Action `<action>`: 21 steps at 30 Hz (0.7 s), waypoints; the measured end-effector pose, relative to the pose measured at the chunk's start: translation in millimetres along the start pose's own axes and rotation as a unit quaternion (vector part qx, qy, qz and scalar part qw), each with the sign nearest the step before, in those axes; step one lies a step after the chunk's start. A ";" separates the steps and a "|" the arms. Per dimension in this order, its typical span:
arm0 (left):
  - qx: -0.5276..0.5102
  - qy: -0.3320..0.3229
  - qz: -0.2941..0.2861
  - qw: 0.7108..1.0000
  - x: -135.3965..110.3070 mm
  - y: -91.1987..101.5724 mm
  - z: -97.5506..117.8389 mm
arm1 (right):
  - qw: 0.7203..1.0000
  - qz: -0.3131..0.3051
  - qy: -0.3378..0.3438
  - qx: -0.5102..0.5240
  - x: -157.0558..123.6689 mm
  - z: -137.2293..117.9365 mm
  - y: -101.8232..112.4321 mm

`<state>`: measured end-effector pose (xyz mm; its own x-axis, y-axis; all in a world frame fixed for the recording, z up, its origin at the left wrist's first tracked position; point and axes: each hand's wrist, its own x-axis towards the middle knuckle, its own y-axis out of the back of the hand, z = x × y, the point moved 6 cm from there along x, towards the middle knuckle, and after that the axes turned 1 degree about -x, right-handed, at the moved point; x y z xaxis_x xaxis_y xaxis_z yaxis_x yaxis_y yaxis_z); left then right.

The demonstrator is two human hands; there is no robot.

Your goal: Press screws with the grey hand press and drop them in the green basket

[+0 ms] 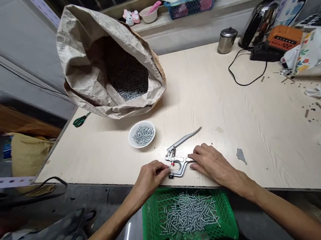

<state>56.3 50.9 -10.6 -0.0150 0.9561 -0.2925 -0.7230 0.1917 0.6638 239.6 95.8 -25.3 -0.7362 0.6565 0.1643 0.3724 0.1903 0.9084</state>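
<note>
Pale wood-grain table (243,109), matt. Bright bare-metal press tool (178,156), red dot at its jaw. Green plastic mesh basket (156,214) of shiny metal pieces (190,214). White plastic dish (132,131). Crumpled brown paper sack (82,36). Polished steel kettle (260,19).

The press tool (178,156) lies at frame centre between both hands, a dish (142,134) to its left, a sack (108,65) at upper left, a basket (189,220) below.
</note>
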 end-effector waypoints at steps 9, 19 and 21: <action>-0.086 0.129 -0.087 0.984 10.5 -18.2 -17.0 | 0.999 0.037 -0.037 -0.001 -9.5 -9.6 -1.5; -0.147 0.202 -0.164 0.954 9.4 -27.4 -21.7 | 0.997 0.044 -0.034 -0.045 -16.1 -17.2 -8.5; -0.146 0.206 -0.185 0.950 10.8 -28.1 -21.6 | 0.997 0.045 -0.031 -0.050 -16.0 -18.5 -8.2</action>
<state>61.5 51.1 -47.3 0.0519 0.6559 -0.7531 -0.8908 0.3712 0.2619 237.9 70.2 -28.2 -0.6647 0.7121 0.2258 0.3744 0.0560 0.9256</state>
